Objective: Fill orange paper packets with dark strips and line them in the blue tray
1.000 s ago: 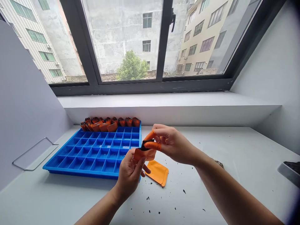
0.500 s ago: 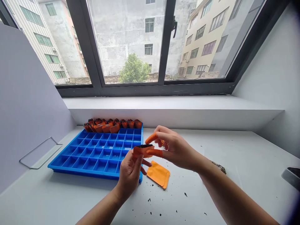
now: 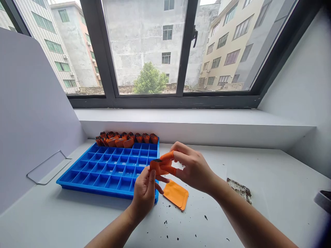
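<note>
Head view: a small orange packet [image 3: 156, 168] is held up between both hands, in the air by the right edge of a blue tray [image 3: 98, 193], with dark material [image 3: 156, 160] showing at its upper edge. It looks light, thin and pliant, more likely to crease or bow than to break, so a soft pinch at the sides or lower edge should suit it better than a squeeze across the middle. How slippery it is, I cannot tell.

The left hand [image 3: 146, 186] grips its left part, thumb flat on the near face and other fingers behind or below. On the right hand [image 3: 193, 165], the thumb and forefinger wear orange finger covers [image 3: 170, 170] and are closed on the packet's right side (whether anything else is caught between them is hidden).

Just below, a few flat orange pouches [image 3: 176, 194] lie overlapped on the white table [image 3: 274, 220], near scattered black flakes [image 3: 206, 217]. Orange-and-black packets [image 3: 128, 142] stand bunched along the tray's far row. Beyond the right forearm lies a dark-speckled pale piece [image 3: 240, 189], and behind everything runs a dark window frame [image 3: 155, 102].
</note>
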Tool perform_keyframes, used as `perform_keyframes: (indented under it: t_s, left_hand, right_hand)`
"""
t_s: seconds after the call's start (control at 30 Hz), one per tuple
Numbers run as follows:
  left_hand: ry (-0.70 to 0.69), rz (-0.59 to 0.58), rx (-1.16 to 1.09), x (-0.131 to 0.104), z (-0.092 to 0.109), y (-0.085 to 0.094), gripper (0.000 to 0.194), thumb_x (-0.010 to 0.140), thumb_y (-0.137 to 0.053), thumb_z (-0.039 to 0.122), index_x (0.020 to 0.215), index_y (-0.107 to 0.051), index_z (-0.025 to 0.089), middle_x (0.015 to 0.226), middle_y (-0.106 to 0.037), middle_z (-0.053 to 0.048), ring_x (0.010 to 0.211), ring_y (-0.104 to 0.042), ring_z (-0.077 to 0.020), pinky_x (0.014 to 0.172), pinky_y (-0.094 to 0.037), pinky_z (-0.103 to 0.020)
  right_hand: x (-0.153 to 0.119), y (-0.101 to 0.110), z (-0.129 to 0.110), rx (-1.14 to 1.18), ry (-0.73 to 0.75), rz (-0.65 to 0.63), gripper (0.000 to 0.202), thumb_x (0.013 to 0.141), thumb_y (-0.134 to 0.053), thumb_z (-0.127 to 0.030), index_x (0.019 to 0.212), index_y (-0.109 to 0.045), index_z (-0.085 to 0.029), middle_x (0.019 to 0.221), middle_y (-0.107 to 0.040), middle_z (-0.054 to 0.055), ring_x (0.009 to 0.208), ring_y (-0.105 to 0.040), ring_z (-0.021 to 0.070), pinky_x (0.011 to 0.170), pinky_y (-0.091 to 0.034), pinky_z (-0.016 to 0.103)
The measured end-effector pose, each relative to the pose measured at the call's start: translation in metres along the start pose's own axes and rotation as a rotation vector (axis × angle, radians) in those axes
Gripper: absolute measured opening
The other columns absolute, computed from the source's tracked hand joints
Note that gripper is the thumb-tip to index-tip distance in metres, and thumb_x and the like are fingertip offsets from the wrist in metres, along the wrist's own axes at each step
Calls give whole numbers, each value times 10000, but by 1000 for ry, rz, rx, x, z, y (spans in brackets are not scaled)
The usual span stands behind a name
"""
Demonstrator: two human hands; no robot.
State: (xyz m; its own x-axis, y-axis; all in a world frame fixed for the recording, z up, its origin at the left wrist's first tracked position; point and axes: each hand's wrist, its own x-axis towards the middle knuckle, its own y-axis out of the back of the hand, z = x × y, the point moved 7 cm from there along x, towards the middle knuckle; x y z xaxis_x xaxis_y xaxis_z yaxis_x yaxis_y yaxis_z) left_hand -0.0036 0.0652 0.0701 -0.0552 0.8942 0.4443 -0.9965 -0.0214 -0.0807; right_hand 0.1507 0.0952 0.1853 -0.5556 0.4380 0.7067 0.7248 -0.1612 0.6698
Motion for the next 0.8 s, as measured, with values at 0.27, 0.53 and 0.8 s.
perform_keyframes:
  t_s: [0.27, 0.53, 0.8]
  left_hand:
    - [-12, 10, 39, -2, -1, 1, 386, 1162, -456, 452, 1286, -664, 152, 1245, -765, -169, 1002, -830, -267, 543, -672, -257]
    - [-36, 35, 101, -1, 2, 5, 361, 1159, -471, 437, 1263, -694, 172, 1206, -772, -148, 989, -830, -260, 526, -669, -251]
    - [-62, 44, 126, -3, 3, 4, 366, 1150, -486, 458, 1224, -719, 185, 1086, -786, -94, 492, -668, -85, 443, -599, -209]
  right_hand:
    - [1, 0, -5, -67, 6, -31, 123, 1029, -738, -348, 1052, -772, -233, 994, -679, 40, 762, -627, 126, 606, -446, 252]
    - [1, 1, -14, -214, 83, -20, 73, 1015, -730, -248, 964, -736, -197, 957, -691, 40, 792, -624, 141, 616, -407, 263]
    - [-1, -9, -15, -206, 60, -105, 132, 1048, -697, -307, 985, -770, -217, 950, -669, 53, 804, -600, 150, 603, -377, 251]
